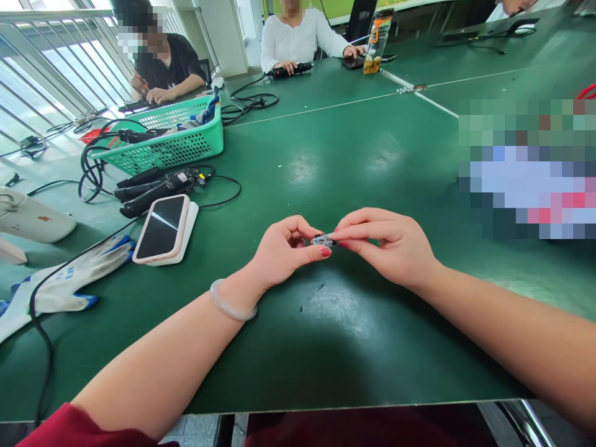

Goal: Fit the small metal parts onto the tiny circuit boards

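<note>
A small silvery part with dark bits point(322, 241) is held up between my two hands, above the green table point(298, 347). My left hand point(289, 245) pinches it between thumb and fingers from the left. From the right, my right hand point(388, 242) closes its thumb and fingertips on the part's other end. The fingertips cover much of it, and its exact kind is too small to make out. A pale bangle point(230, 304) circles my left wrist.
To the left lie a phone point(162, 226), black corded tools point(158, 186), a white-and-blue work glove point(69, 279) and a green basket point(172, 146) with cables. Across the table sit co-workers, near a bottle point(378, 40). A blurred patch point(531, 167) hides the right side.
</note>
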### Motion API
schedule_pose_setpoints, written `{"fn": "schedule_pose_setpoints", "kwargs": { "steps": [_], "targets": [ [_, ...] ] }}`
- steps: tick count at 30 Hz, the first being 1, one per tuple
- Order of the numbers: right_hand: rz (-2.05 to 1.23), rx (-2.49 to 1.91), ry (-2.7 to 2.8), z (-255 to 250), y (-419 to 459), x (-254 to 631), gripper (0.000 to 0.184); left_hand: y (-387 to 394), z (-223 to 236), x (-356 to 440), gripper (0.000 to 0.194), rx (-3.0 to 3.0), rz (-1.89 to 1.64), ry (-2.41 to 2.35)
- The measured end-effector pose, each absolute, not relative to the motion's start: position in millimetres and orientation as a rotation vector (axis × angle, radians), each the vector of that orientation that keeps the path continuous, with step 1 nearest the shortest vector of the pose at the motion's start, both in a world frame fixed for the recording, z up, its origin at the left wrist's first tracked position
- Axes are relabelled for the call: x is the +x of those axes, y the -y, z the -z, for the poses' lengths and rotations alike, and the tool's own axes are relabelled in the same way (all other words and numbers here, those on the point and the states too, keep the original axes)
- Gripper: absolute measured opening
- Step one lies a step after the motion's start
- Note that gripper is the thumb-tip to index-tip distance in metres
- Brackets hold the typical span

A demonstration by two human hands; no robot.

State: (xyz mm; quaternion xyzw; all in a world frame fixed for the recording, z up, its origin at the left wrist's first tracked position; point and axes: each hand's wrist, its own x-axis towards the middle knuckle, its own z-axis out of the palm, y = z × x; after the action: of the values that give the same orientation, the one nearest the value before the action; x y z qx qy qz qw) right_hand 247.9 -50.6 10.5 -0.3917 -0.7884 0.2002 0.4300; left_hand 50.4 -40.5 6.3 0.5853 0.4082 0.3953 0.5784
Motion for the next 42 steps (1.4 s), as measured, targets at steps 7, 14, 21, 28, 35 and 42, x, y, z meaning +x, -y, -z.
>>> {"fn": "schedule_pose_setpoints", "kwargs": {
  "steps": [7, 14, 21, 28, 35, 42],
  "targets": [
    [-0.518, -1.283, 2.192, 4.3, 36.6, 250.0, 0.012, 36.1, 0.7, 50.5, 0.035, 1.527, -0.944, -1.152],
    [-0.326, -1.342, 2.346, 11.5, 37.6, 241.4, 0.014, 33.2, 2.4, 50.7, 0.033, 1.574, -0.933, -1.295],
    [-0.292, -1.358, 2.382, 8.3, 37.1, 243.2, 0.017, 33.8, 3.2, 50.3, 0.032, 1.607, -0.897, -1.314],
    [-0.461, -1.463, 2.303, 6.0, 34.0, 246.3, 0.017, 34.4, 2.1, 50.2, 0.032, 1.625, -0.853, -1.298],
    [-0.418, -1.446, 2.365, 4.4, 35.2, 248.1, 0.014, 34.3, 2.4, 49.8, 0.033, 1.671, -0.829, -1.310],
    [-0.317, -1.330, 2.117, -3.3, 40.6, 246.9, 0.013, 37.2, 0.0, 51.3, 0.031, 1.753, -0.792, -1.328]
  ]
}}
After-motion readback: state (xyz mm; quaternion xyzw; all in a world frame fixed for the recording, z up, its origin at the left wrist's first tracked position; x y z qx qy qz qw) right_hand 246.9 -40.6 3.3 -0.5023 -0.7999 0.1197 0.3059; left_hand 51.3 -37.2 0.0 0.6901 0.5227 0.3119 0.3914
